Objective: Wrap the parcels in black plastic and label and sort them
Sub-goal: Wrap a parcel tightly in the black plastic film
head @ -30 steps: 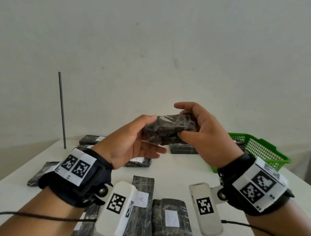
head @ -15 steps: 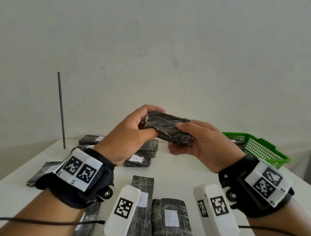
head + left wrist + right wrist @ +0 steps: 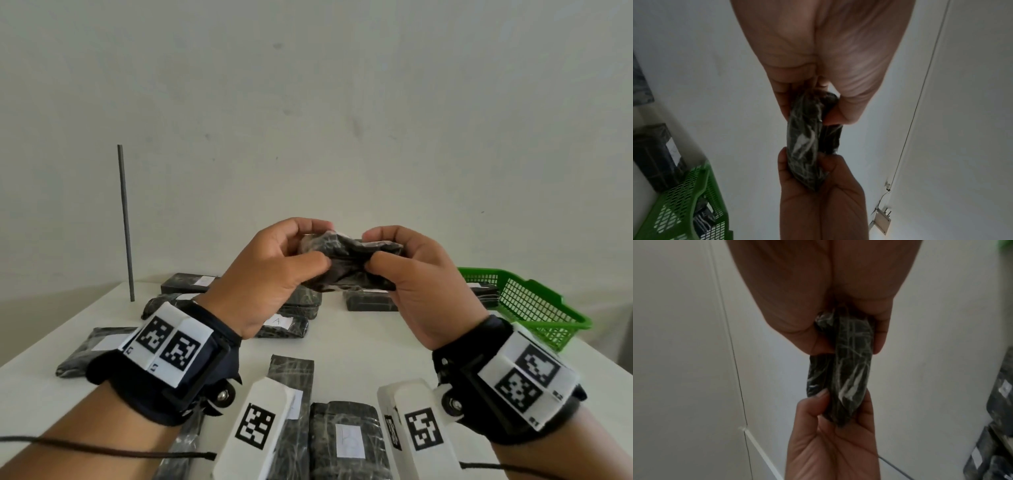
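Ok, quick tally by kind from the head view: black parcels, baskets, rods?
Black parcels: 11 visible, more may be hidden
Green basket: 1
Upright rod: 1
Total: 13

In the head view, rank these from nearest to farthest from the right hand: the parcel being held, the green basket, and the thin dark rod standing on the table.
1. The held parcel: gripped by the right hand itself, at centre.
2. The green basket: on the table's right side, just beyond that hand.
3. The dark rod: upright at the far left, past the left hand.
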`<act>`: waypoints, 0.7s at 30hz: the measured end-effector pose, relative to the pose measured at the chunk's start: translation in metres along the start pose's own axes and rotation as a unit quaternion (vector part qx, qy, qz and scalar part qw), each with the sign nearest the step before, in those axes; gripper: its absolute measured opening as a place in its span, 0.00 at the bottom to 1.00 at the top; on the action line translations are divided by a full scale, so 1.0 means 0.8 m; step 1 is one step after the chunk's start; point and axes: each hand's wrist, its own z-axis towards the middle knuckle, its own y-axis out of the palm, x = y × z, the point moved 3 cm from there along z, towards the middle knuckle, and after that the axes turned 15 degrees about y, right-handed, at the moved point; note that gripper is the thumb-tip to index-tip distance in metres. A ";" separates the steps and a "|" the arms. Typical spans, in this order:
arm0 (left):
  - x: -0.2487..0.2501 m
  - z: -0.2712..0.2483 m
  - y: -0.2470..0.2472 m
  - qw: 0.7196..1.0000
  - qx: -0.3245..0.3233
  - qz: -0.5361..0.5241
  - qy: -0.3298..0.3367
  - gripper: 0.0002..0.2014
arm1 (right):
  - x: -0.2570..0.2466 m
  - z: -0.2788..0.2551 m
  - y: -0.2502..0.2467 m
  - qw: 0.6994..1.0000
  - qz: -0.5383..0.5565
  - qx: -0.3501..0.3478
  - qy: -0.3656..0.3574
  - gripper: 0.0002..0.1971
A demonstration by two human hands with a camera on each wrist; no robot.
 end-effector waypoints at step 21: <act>0.000 -0.005 -0.005 0.995 -0.016 0.103 -0.002 0.19 | 0.002 -0.003 -0.005 0.996 -0.087 -0.014 -0.033 0.12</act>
